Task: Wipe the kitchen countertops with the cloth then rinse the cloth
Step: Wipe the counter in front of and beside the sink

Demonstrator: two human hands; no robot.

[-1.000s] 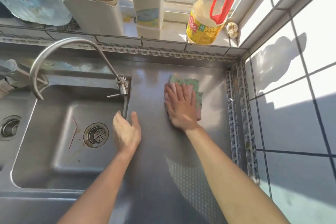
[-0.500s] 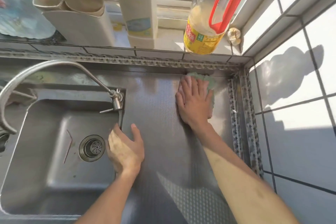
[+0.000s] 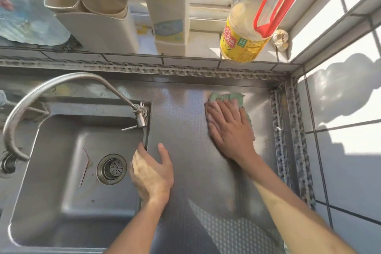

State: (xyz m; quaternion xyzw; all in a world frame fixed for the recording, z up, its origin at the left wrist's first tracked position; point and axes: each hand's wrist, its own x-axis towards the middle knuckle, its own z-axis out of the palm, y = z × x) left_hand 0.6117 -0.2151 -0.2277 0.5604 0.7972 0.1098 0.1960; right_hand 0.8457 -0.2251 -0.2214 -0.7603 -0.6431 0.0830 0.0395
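Note:
A green cloth (image 3: pixel 228 97) lies flat on the steel countertop (image 3: pixel 185 121) near its far right corner. My right hand (image 3: pixel 228 128) presses down on the cloth with fingers spread, covering most of it. Only the cloth's far and right edges show. My left hand (image 3: pixel 151 173) rests open on the rim between the sink (image 3: pixel 61 202) and the countertop, holding nothing. The curved faucet (image 3: pixel 68 82) arches over the sink, its spout end at the sink's far right corner.
A tiled ledge behind the counter carries an oil bottle (image 3: pixel 245 41) with a red handle, a beige holder (image 3: pixel 99 27), a tall carton (image 3: pixel 169 22) and a garlic bulb (image 3: pixel 280 37). White tiled wall (image 3: pixel 340 130) bounds the right side. The drain (image 3: pixel 112 169) sits mid-sink.
My right hand slid the cloth away from me and to the right, toward the far right corner of the countertop. My left hand stayed on the sink rim.

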